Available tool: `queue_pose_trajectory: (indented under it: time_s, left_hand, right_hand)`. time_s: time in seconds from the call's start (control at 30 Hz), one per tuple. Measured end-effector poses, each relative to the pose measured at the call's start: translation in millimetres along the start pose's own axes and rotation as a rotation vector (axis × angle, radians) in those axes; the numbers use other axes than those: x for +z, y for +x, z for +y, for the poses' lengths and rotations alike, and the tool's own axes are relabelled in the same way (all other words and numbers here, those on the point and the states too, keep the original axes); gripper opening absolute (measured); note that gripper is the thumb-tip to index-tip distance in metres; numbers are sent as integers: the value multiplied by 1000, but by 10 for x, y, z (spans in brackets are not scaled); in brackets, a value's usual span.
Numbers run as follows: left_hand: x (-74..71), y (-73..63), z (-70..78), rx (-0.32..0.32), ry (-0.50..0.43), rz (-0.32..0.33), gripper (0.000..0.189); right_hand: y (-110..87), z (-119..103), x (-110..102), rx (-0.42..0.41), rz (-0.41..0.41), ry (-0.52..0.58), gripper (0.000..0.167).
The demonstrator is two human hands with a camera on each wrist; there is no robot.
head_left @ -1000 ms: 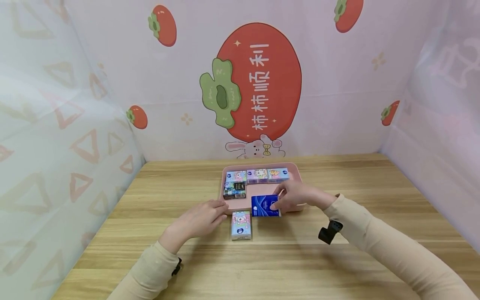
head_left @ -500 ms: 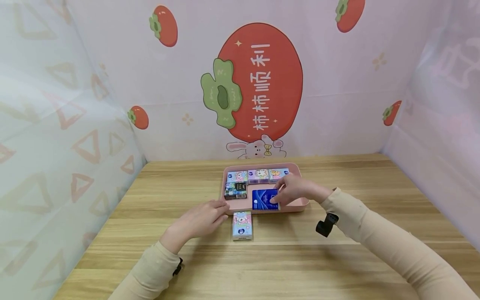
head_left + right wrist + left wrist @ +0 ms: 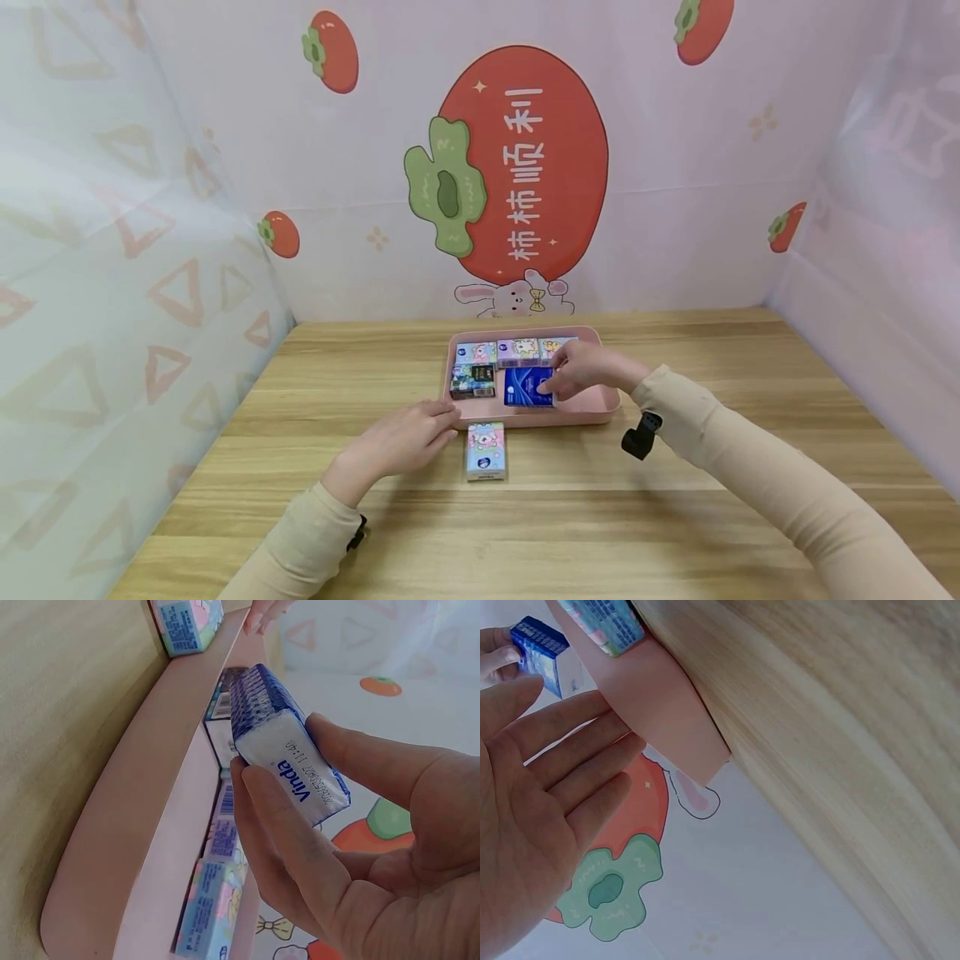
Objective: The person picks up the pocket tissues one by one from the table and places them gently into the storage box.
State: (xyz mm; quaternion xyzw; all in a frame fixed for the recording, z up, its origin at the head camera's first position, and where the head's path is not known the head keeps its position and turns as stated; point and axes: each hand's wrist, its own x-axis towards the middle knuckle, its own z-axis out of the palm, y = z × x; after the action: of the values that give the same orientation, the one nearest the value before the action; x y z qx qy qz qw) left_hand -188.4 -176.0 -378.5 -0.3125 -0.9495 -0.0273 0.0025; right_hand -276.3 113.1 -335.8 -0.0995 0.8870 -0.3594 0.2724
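My right hand (image 3: pixel 592 368) pinches a dark blue tissue pack (image 3: pixel 525 388) between thumb and fingers, over the pink tray (image 3: pixel 540 422). In the right wrist view the pack's white end (image 3: pixel 289 761) reads "Vinda", and it is held above the tray's inside. My left hand (image 3: pixel 397 437) has its fingers extended, fingertips at the tray's front left corner. The left wrist view shows its palm and straight fingers (image 3: pixel 585 754) with nothing held. A light blue cartoon tissue pack (image 3: pixel 486 452) lies on the table against the tray's front.
Along the tray's back lie a light blue pack (image 3: pixel 476 352), a purple pack (image 3: pixel 517 351) and another light blue pack (image 3: pixel 555 348), partly covered by my right hand. A black and blue pack (image 3: pixel 472 381) sits at the left. A printed cloth backdrop (image 3: pixel 675 167) stands behind the table.
My right hand has carried the dark blue tissue pack away from me, from the tray's front edge to over its middle. The left hand stays at the tray's corner.
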Motion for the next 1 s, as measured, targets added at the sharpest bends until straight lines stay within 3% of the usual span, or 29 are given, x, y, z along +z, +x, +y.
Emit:
queue_pose_trajectory:
  time_s: [0.63, 1.0]
  left_hand:
    - [-17, -5, 10, 27, -5, 11, 38]
    - [-12, -7, 6, 17, -14, 7, 38]
  right_hand:
    - [309, 65, -60, 48, 33, 40, 50]
    - [345, -1, -63, 66, 41, 28, 50]
